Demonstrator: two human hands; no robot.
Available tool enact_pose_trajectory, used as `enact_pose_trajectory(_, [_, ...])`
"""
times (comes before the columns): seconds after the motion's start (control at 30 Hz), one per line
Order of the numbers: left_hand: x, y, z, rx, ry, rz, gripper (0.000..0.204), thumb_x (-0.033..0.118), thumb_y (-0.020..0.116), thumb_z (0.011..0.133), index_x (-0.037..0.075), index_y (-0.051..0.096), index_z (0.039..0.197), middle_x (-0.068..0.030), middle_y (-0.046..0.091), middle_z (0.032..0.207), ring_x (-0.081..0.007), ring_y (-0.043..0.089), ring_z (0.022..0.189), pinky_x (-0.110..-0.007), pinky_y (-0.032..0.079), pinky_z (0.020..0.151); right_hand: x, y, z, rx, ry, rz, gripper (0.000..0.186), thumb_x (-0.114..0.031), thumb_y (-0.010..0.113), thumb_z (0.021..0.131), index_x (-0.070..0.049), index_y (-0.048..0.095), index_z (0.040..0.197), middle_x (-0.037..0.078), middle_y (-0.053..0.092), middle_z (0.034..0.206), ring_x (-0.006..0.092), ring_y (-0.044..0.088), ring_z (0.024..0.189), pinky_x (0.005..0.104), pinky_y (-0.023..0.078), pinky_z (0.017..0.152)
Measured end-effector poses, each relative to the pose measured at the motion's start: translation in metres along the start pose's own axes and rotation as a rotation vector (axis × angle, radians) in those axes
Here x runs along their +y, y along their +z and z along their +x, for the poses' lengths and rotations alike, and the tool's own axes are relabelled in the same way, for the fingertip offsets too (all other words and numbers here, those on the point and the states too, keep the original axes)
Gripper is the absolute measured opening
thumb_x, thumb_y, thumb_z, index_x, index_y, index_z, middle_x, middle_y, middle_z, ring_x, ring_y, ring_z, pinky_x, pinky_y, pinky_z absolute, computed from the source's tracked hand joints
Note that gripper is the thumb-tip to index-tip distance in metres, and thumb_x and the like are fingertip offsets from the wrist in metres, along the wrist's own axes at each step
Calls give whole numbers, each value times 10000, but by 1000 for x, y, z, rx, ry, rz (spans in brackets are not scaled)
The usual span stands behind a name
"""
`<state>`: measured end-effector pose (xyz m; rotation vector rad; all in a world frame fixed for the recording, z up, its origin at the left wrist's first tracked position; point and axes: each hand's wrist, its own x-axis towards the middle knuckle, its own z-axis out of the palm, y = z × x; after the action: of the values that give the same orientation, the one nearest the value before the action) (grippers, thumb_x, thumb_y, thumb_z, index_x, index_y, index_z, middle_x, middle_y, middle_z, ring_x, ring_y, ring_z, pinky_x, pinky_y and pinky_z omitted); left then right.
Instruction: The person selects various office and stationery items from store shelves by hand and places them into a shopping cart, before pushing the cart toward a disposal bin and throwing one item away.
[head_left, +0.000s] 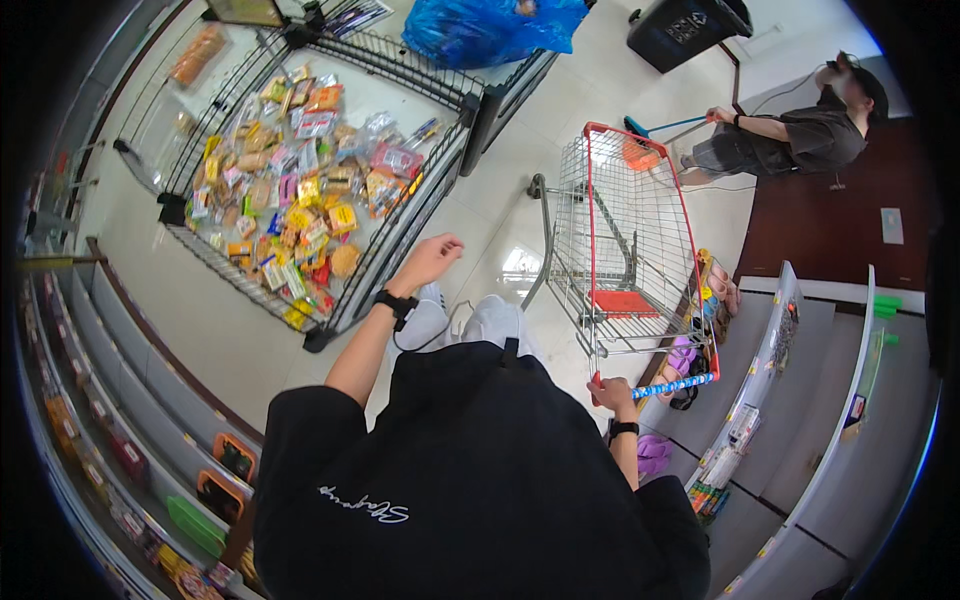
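My left hand (428, 262) hovers beside the near right edge of a black wire-sided display bin (395, 243). Its fingers are loosely bent and apart, and nothing shows in them. Inside the bin lies a heap of small packaged snacks (300, 205) in yellow, orange, red and clear wrappers. To my right stands a metal shopping cart (625, 132) with red trim. My right hand (613, 395) is closed at the left end of its blue-patterned handle (672, 387). The cart's basket looks empty apart from a red panel (625, 303).
A blue plastic bag (480, 32) sits on another display beyond the bin. A person (810, 145) past the cart holds a blue-handled tool (675, 125) near a black trash bin (690, 35). Shelves (150, 440) line the left; slippers (655, 455) and shelving (765, 400) stand right.
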<state>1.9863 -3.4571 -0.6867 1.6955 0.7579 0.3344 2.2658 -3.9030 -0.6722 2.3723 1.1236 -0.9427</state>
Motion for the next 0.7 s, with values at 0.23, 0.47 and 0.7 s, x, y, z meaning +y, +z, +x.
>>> enact_pose_trajectory(0.23, [-32, -79, 21, 177, -73, -201, 238, 207, 600, 919, 8, 637, 1045, -69, 686, 888, -140, 644, 812, -270, 493, 723, -98, -184, 119, 280, -226, 292, 451, -451, 573, 876, -34, 675, 1014, 196, 672, 988, 372, 628, 947, 439, 489, 822])
enact_pose_trajectory(0.47, [19, -127, 25, 251, -266, -128, 217, 173, 557, 956, 10, 608, 1090, -48, 674, 968, -126, 625, 911, -258, 477, 808, -248, -414, 262, 586, -716, 546, 294, -318, 602, 887, -43, 673, 960, 138, 685, 938, 315, 650, 891, 393, 506, 757])
enact_pose_trajectory(0.7, [55, -120, 86, 600, -347, -208, 216, 198, 533, 975, 41, 598, 1107, -25, 667, 953, -110, 609, 846, -248, 457, 728, -306, -577, 459, 900, -763, 699, 327, -303, 644, 840, -50, 645, 1047, 132, 669, 1036, 312, 612, 989, 389, 494, 816])
